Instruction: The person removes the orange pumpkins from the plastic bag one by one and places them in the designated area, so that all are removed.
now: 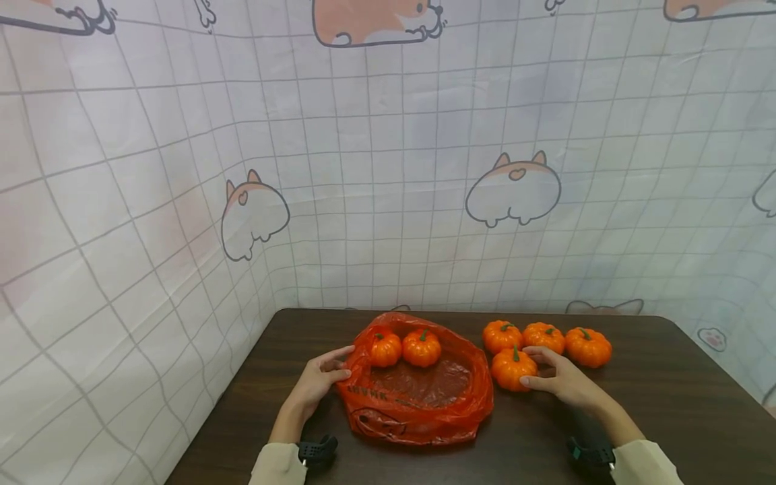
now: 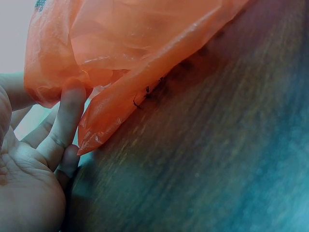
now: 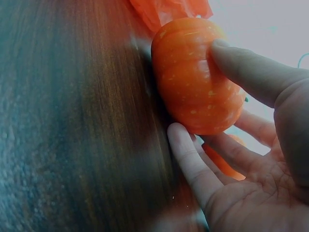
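One pumpkin (image 1: 509, 372) sits pinched inside the right grip (image 1: 562, 381), the left grip (image 1: 315, 382) holding the red bag's (image 1: 427, 423) side.

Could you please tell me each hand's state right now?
Left hand: holding the red plastic bag by its edge.
Right hand: holding the front small orange pumpkin.

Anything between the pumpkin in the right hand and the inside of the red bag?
Only the right wall of the red plastic bag; the mini pumpkin is just outside it. Nothing else visible.
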Motion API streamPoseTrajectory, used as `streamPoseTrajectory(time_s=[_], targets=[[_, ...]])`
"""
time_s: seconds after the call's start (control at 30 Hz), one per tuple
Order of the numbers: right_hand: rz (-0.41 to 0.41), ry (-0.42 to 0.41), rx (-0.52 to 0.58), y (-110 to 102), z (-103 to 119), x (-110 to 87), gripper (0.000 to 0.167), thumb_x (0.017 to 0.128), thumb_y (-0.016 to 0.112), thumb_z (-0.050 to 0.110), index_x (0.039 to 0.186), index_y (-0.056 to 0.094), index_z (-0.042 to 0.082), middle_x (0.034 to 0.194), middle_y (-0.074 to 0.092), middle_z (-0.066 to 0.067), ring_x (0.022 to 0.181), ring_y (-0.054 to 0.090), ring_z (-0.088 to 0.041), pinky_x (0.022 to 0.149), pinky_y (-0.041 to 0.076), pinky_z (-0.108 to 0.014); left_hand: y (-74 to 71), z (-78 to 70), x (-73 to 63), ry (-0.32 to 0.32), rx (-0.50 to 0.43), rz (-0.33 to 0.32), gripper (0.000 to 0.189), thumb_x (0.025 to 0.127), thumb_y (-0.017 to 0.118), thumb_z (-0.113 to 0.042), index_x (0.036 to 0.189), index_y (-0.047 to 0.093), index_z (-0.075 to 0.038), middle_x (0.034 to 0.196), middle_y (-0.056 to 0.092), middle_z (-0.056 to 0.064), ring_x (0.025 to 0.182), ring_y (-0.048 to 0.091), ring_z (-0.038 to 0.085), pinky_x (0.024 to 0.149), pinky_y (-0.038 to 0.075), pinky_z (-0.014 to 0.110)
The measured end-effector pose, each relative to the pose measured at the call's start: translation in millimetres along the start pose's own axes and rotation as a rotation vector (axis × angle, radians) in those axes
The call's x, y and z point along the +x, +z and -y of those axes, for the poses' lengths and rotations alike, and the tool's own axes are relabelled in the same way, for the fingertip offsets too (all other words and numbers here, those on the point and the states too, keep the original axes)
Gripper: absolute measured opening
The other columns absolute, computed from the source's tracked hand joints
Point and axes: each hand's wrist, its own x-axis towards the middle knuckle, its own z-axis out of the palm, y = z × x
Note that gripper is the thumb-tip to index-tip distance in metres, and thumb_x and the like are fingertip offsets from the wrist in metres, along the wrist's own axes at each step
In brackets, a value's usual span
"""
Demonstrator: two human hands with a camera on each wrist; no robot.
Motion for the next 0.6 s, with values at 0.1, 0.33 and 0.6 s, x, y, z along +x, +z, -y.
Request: streamPoseTrajectory(time_s=[0.1,0.33,0.6], targets=[[0.004,0.002,-0.001,0.1,0.6,-1.1,0.074,0.095,0.073,0.033,0.153,0.039,0.003,0.150,0.044,-0.031,0.122,0.058,-0.039,0.092,0.054,-0.048,0.5,-0.5,-0.5,0.002,0.004,-0.005,0.049,0.096,0.070,-0.012,0.144,0.060,-0.016,0.112,0.068,0.015,0.096,0.063,0.020,0.082,0.052,0.032],[0.004,0.003,-0.001,0.3,2.2,-1.8,0.074,0.095,0.073,0.033,0.153,0.039,0.003,0.150,0.044,-0.030,0.124,0.057,-0.040,0.094,0.053,-0.050,0.3,0.9,0.6,-0.003,0.013,-0.007,0.048,0.096,0.070,-0.012,0.143,0.062,-0.017,0.110,0.068,0.014,0.097,0.063,0.020,0.084,0.052,0.032],[0.000,0.001,0.000,0.3,1.6,-0.4,0.074,0.095,0.073,0.033,0.153,0.038,0.002,0.150,0.044,-0.030,0.124,0.057,-0.040,0.095,0.053,-0.049,-0.2,2.0,2.0,-0.005,0.004,-0.001,0.048,0.095,0.070,-0.011,0.142,0.063,-0.019,0.107,0.069,0.010,0.097,0.064,0.020,0.085,0.053,0.032]])
